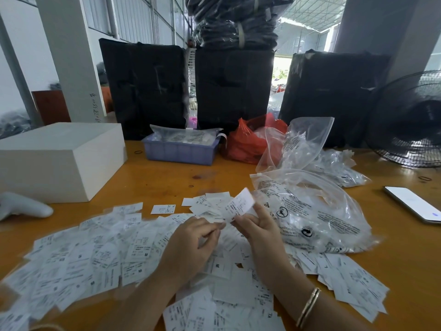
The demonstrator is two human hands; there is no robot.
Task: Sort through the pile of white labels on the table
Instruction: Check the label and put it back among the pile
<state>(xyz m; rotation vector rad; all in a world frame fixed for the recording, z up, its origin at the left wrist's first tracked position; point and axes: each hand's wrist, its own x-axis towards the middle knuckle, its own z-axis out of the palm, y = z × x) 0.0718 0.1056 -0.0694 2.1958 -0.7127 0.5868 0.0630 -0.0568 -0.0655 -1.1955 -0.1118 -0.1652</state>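
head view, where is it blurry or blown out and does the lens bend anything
Head view: the pile of white paper labels smears toward the lower left edge; the bright doorway behind the black wrapped bundles is blown out; the white pillars bow from wide-angle distortion; the single white label pinched by the right hand is slightly soft.
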